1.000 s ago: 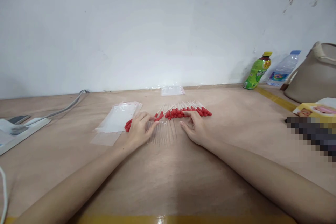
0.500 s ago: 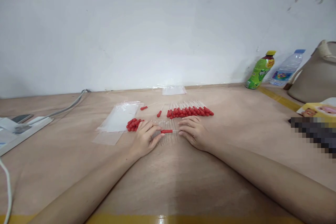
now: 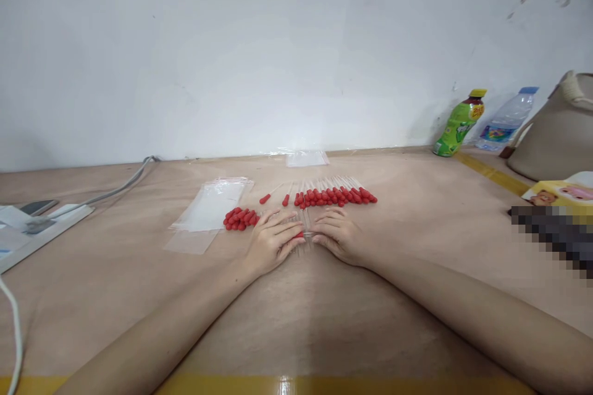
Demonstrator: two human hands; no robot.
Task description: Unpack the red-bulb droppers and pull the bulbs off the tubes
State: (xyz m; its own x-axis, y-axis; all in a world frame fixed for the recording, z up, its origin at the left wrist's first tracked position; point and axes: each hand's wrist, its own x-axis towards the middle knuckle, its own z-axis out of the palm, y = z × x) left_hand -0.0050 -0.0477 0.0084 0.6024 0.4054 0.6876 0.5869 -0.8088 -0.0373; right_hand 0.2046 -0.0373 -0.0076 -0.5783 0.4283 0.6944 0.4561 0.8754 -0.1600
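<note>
My left hand lies flat on the table with fingers stretched out over a bunch of clear glass droppers whose red bulbs stick out to its left. My right hand rests beside it, fingers bent and touching the same bunch. One red-bulbed dropper lies crosswise between the two hands, pinched at its ends by their fingertips. Beyond the hands a row of red-bulbed droppers lies on the table, with two loose droppers to its left. A stack of clear plastic bags lies left of the hands.
A green drink bottle and a clear water bottle stand by the wall at right, next to a beige bag. A small clear bag lies at the back. A power strip and cable sit at left.
Both hands pulled back from the far row toward me and closed in on each other. The left hand moved right over the bunch; the crosswise dropper is now mostly covered.
</note>
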